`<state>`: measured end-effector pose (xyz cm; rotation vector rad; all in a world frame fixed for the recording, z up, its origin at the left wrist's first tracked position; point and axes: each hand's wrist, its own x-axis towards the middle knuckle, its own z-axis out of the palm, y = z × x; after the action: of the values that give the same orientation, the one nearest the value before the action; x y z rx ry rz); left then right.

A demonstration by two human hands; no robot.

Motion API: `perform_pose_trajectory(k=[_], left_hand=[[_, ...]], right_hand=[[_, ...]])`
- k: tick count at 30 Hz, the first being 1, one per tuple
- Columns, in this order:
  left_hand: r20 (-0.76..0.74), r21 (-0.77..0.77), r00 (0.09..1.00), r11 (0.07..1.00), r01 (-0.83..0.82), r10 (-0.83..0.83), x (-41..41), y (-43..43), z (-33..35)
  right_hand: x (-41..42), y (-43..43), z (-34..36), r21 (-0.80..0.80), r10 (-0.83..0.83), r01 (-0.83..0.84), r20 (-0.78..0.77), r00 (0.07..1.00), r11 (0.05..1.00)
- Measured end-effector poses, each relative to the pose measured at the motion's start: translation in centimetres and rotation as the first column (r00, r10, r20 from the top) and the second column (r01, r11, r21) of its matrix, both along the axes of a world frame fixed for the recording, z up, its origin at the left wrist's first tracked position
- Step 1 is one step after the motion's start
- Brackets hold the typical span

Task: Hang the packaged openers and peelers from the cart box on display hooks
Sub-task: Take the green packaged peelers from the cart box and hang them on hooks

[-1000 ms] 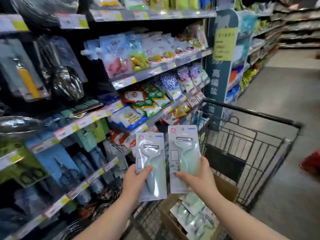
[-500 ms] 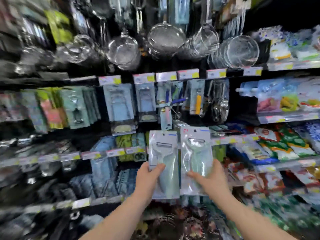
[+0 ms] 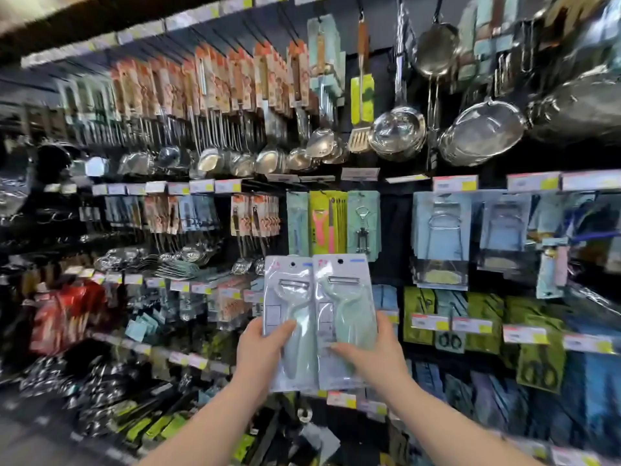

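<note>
I'm looking at a shop's kitchenware aisle: a black display wall (image 3: 393, 230) crowded with carded goods. Steel ladles (image 3: 208, 159) and mesh strainers (image 3: 480, 132) hang in rows up top, packaged bottle openers (image 3: 363, 223) hang lower down, and yellow-and-white price tags (image 3: 455, 183) run along every rail.

Bright overhead light, edges motion-blurred, perhaps wide-angle bowing

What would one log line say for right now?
left hand: holds left peeler pack | right hand: holds right peeler pack | packs: side by side, unhung
</note>
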<state>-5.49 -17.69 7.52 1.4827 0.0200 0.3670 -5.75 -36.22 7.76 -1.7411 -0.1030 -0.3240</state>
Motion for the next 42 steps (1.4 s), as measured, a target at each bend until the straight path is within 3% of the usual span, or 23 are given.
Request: perform_pose_trajectory(k=[7, 11, 24, 29, 33, 42], left_hand=[[0.039, -0.138, 0.999, 0.990, -0.031, 0.037, 2.5, 5.5, -0.7], [0.030, -0.161, 0.997, 0.985, -0.061, 0.066, 5.4, 7.9, -0.7], [0.082, -0.069, 0.989, 0.991, -0.117, 0.122, 24.3, 12.8, 4.0], [0.087, -0.027, 0.980, 0.984, -0.176, 0.178, 30.1, 14.1, 4.3], [0.108, 0.029, 0.969, 0.974, -0.226, 0.221, 32.9, 15.7, 3.7], [0.094, 0.001, 0.975, 0.979, -0.202, 0.201, 38.9, 21.1, 3.5]], right_hand=[[3.9, 6.6, 1.2, -0.093, 0.083, -0.079, 0.038, 0.996, 0.992], [7.3, 9.0, 1.0, -0.070, 0.128, -0.125, 0.054, 0.990, 0.990], [27.9, 14.2, 4.1, -0.028, 0.155, -0.153, 0.122, 0.980, 0.988], [34.9, 15.9, 5.7, -0.082, 0.161, -0.148, 0.174, 0.972, 0.985], [38.7, 17.9, 6.5, -0.102, 0.160, -0.144, 0.177, 0.971, 0.984], [44.8, 22.7, 7.6, -0.120, 0.110, -0.086, 0.208, 0.972, 0.989]])
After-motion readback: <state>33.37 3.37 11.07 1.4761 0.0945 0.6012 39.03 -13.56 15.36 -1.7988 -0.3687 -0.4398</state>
